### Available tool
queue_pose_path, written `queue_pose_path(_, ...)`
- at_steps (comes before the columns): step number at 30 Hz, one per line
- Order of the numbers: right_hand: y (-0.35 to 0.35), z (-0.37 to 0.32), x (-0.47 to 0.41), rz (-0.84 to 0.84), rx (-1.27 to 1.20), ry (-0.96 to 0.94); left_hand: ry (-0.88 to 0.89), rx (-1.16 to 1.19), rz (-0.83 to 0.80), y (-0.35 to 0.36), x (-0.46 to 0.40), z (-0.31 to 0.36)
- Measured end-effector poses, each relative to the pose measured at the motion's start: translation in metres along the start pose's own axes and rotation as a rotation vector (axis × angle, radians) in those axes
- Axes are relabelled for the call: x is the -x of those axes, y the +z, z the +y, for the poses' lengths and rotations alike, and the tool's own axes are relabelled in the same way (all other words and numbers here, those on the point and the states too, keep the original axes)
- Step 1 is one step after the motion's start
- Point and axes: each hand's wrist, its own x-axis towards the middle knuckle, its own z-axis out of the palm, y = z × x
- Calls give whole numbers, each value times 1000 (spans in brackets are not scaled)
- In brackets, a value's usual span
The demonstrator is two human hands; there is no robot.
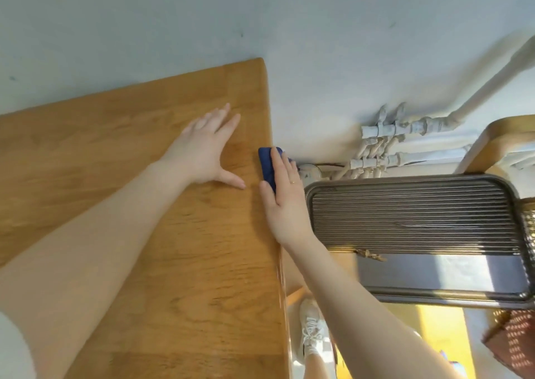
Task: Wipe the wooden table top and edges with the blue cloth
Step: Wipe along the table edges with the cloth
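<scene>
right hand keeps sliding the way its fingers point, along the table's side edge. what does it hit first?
Probably the pale blue wall. The right hand presses the folded blue cloth on the wooden table edge, and nothing sits between; depth is unclear.

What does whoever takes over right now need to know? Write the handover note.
Left hand: empty, flat on the table top, fingers spread.
Right hand: pressing the blue cloth against the table's right edge, towards the far corner.
Done: cannot tell from this view how much of the top has been wiped.
Left: finish this edge, do the other edges, then go over the top if unsure.
Beside the table: radiator and pipes.
</scene>
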Motion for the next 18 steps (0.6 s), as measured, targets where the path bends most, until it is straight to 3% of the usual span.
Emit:
queue_pose_path(3,4,-1,-15,-1,-62,21,-5,-138,-28,-10,-18,-4)
queue_pose_path(7,4,-8,-100,38,-245,85,-32,-281,-111,-11,-35,1)
queue_pose_path(11,4,-8,-143,22,-273,54,-12,-200,-184,-14,-44,-1)
queue_pose_path(14,-2,-1,-111,-52,-385,46,15,-172,-184,-14,-41,-2)
queue_pose_path(18,0,7,-103,-4,-404,3,14,-69,-186,-10,-43,-7)
